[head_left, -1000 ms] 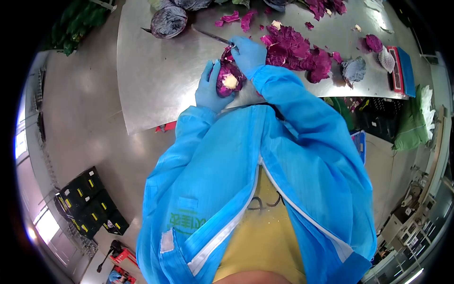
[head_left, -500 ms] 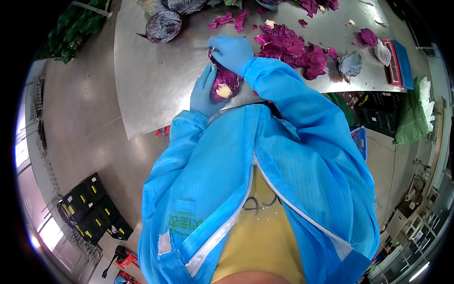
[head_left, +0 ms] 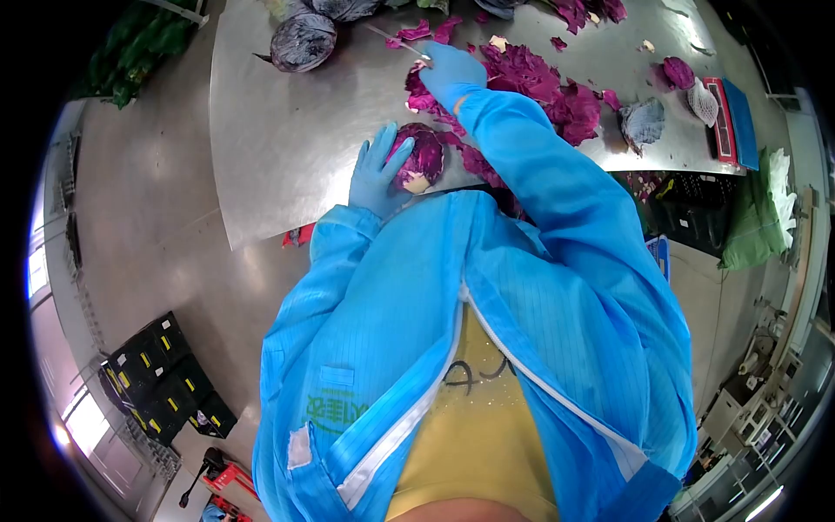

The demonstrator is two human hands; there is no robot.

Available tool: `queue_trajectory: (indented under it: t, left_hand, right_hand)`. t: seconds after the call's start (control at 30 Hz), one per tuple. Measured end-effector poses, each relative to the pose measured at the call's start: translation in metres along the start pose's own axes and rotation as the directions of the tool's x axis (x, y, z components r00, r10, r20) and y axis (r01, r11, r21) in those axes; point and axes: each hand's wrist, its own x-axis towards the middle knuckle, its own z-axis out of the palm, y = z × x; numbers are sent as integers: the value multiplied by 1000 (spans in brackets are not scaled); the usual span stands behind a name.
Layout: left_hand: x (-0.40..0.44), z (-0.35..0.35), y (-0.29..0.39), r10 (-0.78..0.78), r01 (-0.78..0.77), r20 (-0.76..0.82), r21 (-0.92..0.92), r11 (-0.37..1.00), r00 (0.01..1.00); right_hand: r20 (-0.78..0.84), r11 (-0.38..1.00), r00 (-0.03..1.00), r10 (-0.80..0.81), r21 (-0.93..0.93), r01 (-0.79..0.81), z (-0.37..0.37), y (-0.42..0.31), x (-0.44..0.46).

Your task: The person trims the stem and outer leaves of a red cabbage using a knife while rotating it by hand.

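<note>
Close to my body, at the near edge of the steel table [head_left: 278,157], is a trimmed red cabbage [head_left: 423,157] with its pale cut stem facing me. My left hand [head_left: 377,174], blue-gloved, rests against the cabbage's left side with its fingers spread and stretched out. Farther forward, my right hand [head_left: 454,71], also gloved, is closed around a knife; the thin blade [head_left: 393,37] points away to the left. Purple leaf pieces [head_left: 421,94] are just beneath that hand; whether it also grips one I cannot tell. More leaf scraps [head_left: 480,163] lie right of the cabbage.
A heap of purple leaves [head_left: 531,78] covers the table's middle right. Whole dark cabbages [head_left: 303,42] sit at the far left. On the right are a loose leaf [head_left: 644,123], a netted item [head_left: 703,103] and a red-and-blue box [head_left: 732,122]. Black crates [head_left: 691,204] stand below.
My right hand has moved forward and right, off the cabbage, with the knife now showing. My left hand's fingers have spread, and leaf pieces now lie beside and beyond the cabbage.
</note>
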Motion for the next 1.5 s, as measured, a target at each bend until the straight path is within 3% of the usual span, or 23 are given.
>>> queue_trajectory:
  t: [0.03,0.1,0.17,0.2,0.23,0.27,0.3,0.37,0.43,0.57,0.63,0.9,0.97,1.2,1.43,1.5]
  left_hand:
    - [-1,0,0,6,-6,-43,-10,1000,999]
    - [-6,9,-8,-12,5,-114,-67,998,993]
    - [-15,19,-13,-34,11,-185,-128,992,982]
    - [-17,20,-12,-123,91,-177,-179,980,977]
    - [-18,21,-12,-209,170,-161,-229,958,965]
    - [-19,21,-12,-209,170,-161,-230,958,965]
    - [-18,20,-13,-225,185,-158,-233,955,961]
    - [-17,18,-12,-240,201,-153,-236,951,959]
    - [-17,15,-10,-387,323,-94,-393,861,917]
    - [-12,15,-8,-387,309,-192,-339,888,902]
    - [-12,14,-7,-369,284,-207,-348,893,906]
    - [-16,18,-14,-345,257,-204,-361,897,916]
    - [-19,19,-22,-172,163,-278,-53,985,945]
    - [-17,16,-21,-254,231,-224,-125,965,941]
    - [-18,17,-25,-238,208,-226,-150,967,945]
    - [-18,20,-27,-247,217,-222,-153,964,943]
  right_hand:
    - [39,999,999,24,26,-25,3,12,1]
    - [-33,997,999,-14,72,16,18,33,-7]
    - [-124,946,989,-76,304,111,18,39,-21]
    - [-54,882,989,-135,448,145,18,38,-23]
    - [-53,882,989,-135,449,145,18,39,-29]
    - [219,776,975,-27,620,-118,19,40,-42]
    - [488,611,873,20,685,-397,13,36,-51]
    - [478,645,879,8,669,-370,20,41,-64]
    - [531,621,832,159,602,-503,21,39,-77]
    - [615,525,768,177,601,-603,26,35,-94]
    - [621,485,769,151,631,-605,27,32,-93]
    - [679,604,729,90,545,-582,36,30,-73]
    - [676,632,733,80,534,-562,37,29,-69]
    - [670,797,737,92,395,-458,35,29,-62]
    - [654,823,751,87,378,-425,32,24,-62]
    - [633,729,769,91,483,-484,34,28,-66]
